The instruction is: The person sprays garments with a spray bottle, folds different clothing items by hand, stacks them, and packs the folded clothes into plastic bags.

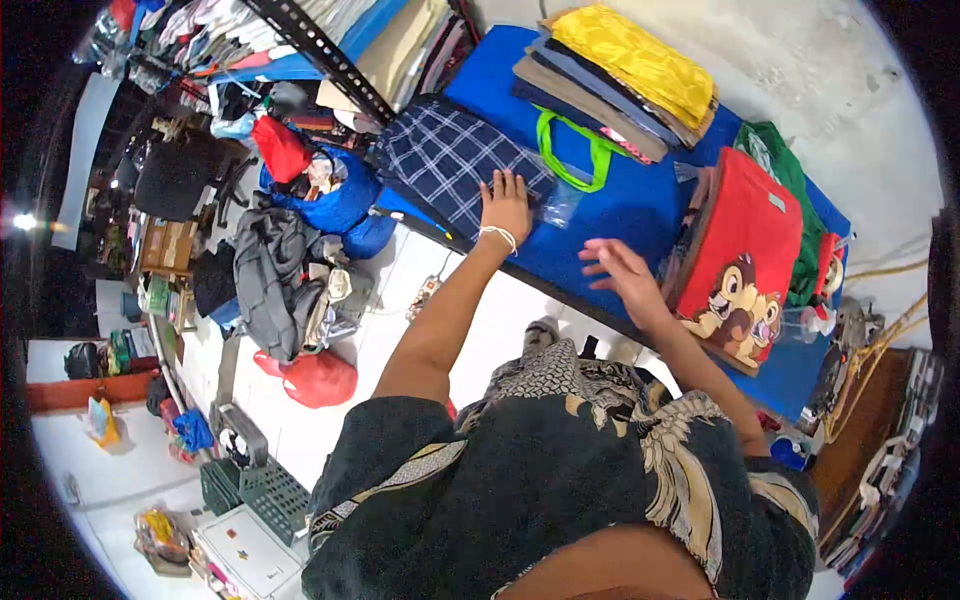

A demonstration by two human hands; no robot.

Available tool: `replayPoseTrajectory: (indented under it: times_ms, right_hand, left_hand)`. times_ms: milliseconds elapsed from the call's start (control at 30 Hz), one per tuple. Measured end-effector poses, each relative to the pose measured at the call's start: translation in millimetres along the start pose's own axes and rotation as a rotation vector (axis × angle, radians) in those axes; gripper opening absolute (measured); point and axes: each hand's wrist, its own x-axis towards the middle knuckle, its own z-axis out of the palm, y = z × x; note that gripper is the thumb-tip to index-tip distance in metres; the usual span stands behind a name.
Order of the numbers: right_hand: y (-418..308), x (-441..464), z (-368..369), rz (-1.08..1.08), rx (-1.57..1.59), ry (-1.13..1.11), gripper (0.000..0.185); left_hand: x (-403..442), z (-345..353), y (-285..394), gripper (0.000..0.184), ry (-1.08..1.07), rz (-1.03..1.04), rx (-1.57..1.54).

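A folded navy plaid cloth [440, 152] lies along the left end of the blue-covered table [620, 222]. Flat on its right part rests my left hand [507, 208], fingers stretched out, a white band at the wrist. My right hand [625, 275] is over the table's front part, fingers apart and holding nothing. Just right of the plaid cloth are a small clear plastic piece [558, 206] and a bright green strap [600, 165]. To the right of my right hand sits a red cloth with a chipmunk print [745, 240], on top of other folded cloth.
A stack of folded cloths topped by a yellow one [635, 65] stands at the back. Green fabric [800, 270] lies at the right. Left of the table are a blue bag [335, 205], a grey garment pile [275, 275] and a red bag [310, 380] on the floor.
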Motion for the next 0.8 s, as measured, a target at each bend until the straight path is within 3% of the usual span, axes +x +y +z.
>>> replayPoseTrajectory:
  times_ms: [33, 67, 133, 167, 267, 333, 367, 400, 433, 467, 533, 600, 700, 767, 800]
  right_hand:
    - [11, 13, 4, 0.08, 0.086, -0.051, 0.043]
    - [19, 26, 8, 0.082, 0.087, -0.061, 0.043]
    - [32, 56, 18, 0.163, 0.463, -0.148, 0.054]
    - [36, 75, 23, 0.196, 0.571, -0.194, 0.064]
    - [31, 124, 47, 0.192, 0.82, -0.258, 0.071]
    - [34, 152, 57, 0.078, 0.965, -0.433, 0.077]
    - [20, 150, 66, 0.144, 1.053, -0.405, 0.075]
    - [9, 144, 68, 0.116, 1.091, -0.416, 0.074]
    - [2, 134, 66, 0.08, 1.102, -0.419, 0.073]
    - [-7, 119, 60, 0.033, 1.106, -0.414, 0.072]
    - [-24, 76, 38, -0.086, 1.08, -0.381, 0.071]
    - [-42, 26, 15, -0.212, 1.019, -0.314, 0.069]
    - [-62, -38, -20, -0.365, 0.937, -0.175, 0.066]
    - [-76, -68, -50, -0.448, 0.895, -0.058, 0.065]
    - [-82, -79, -70, -0.482, 0.878, 0.009, 0.064]
  left_hand:
    - [2, -9, -7, 0.051, -0.058, 0.015, -0.117]
    - [10, -16, -17, 0.044, 0.063, 0.005, -0.334]
    - [25, -47, -42, 0.035, -0.043, -0.169, -0.756]
    - [28, -62, -51, 0.031, 0.2, -0.092, -0.759]
    - [20, -151, -55, 0.03, 0.233, -0.107, -0.831]
    - [-5, -212, -30, 0.03, 0.053, -0.095, -0.875]
    - [-18, -211, -14, 0.032, 0.001, 0.15, -0.781]
    - [-35, -232, 11, 0.036, -0.153, 0.175, -0.683]
    - [-56, -210, 33, 0.049, 0.038, 0.43, -0.927]
    - [-72, -213, 49, 0.058, -0.056, 0.573, -1.003]
    - [-75, -220, 57, 0.064, 0.245, 0.537, -0.8]
    - [-73, -160, 77, 0.071, 0.565, 0.113, -1.17]
    - [-67, -135, 132, 0.065, 0.096, -0.091, -1.913]
    - [-49, -150, 154, 0.057, -0.315, 0.023, -1.987]
    - [-38, -170, 166, 0.045, -0.275, 0.116, -1.922]
